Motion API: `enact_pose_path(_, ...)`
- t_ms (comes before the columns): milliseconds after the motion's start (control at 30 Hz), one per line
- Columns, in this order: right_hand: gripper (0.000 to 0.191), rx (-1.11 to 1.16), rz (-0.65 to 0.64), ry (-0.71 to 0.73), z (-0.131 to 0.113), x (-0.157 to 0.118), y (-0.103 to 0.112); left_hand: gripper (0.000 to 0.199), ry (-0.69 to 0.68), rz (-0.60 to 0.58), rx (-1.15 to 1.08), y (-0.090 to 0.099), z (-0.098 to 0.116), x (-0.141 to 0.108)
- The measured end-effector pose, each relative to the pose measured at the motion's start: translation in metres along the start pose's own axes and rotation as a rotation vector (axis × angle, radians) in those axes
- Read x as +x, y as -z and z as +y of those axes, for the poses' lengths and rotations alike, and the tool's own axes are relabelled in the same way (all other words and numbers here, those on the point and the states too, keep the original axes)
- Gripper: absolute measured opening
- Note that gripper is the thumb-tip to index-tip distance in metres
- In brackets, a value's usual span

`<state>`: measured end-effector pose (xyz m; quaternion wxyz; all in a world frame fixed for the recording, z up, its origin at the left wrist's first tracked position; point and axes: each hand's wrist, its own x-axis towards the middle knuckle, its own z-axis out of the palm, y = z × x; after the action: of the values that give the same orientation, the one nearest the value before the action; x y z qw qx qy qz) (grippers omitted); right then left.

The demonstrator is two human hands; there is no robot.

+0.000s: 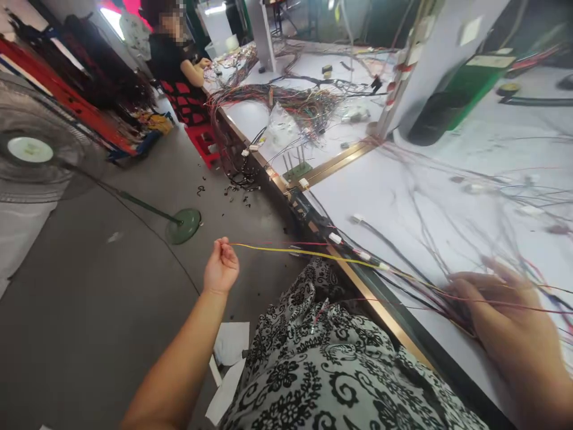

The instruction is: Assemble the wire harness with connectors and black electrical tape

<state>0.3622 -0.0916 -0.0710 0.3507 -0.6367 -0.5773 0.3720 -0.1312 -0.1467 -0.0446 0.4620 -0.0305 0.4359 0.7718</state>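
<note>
My left hand [221, 267] is out over the floor, left of the table edge, its fingertips pinched on the ends of thin wires. A yellow wire [286, 251] and a red wire [308, 243] stretch from it across the edge to the table. My right hand [514, 322], smeared by motion, is over a bundle of dark and coloured wires [430, 298] on the tabletop; its grip cannot be made out. Small white connectors [335, 239] lie along the table edge between the hands. Another white connector [357, 219] ends a black cable.
A large wire pile [286, 98] covers the far table. A green block with upright pins [298, 170] stands by the brass strip [344, 164]. Further back, a person [168, 60] sits on a red stool [201, 143]. A fan base [183, 226] stands on the floor at left.
</note>
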Motion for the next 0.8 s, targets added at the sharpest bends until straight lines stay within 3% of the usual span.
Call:
enact_pose_path(133, 0.06, 0.086, 0.096, 0.002, -0.013, 0.005, -0.003, 0.03, -0.083, -0.091, 0.021, -0.04, 0.006, 0.028)
enact_pose_path(333, 0.058, 0.173, 0.078, 0.046, -0.001, 0.011, -0.009, 0.015, -0.215, -0.162, 0.28, -0.139, -0.009, 0.09)
enact_pose_path(400, 0.057, 0.214, 0.08, 0.04, 0.002, 0.012, -0.011, 0.033, -0.301, -0.17, 0.414, -0.165, -0.022, 0.099)
enact_pose_path(467, 0.054, 0.246, 0.086, 0.025, 0.001, 0.013, -0.013, 0.061, -0.533, -0.234, 0.697, -0.179, -0.043, 0.093)
enact_pose_path(533, 0.054, 0.285, 0.082, 0.006, -0.001, 0.014, -0.014, 0.066, -0.891, -0.478, 1.155, -0.183, -0.074, 0.072)
enact_pose_path(567, 0.055, 0.318, 0.075, -0.005, -0.003, 0.016, -0.013, 0.057, -1.012, -0.712, 1.365, -0.18, -0.092, 0.056)
enact_pose_path(600, 0.056, 0.363, 0.065, -0.017, -0.005, 0.017, -0.011, 0.049, -1.077, -0.975, 1.521, -0.176, -0.11, 0.038)
enact_pose_path(667, 0.058, 0.481, 0.039, -0.048, -0.008, 0.019, -0.006, 0.052, -1.091, -1.511, 1.71, -0.167, -0.145, 0.005)
enact_pose_path(700, 0.057, 0.542, 0.023, -0.067, -0.009, 0.02, -0.002, 0.055, -1.085, -1.673, 1.79, -0.163, -0.159, -0.008)
enact_pose_path(800, 0.053, 0.666, -0.019, -0.115, -0.009, 0.022, 0.007, 0.052, -1.106, -1.747, 1.953, -0.164, -0.186, -0.02)
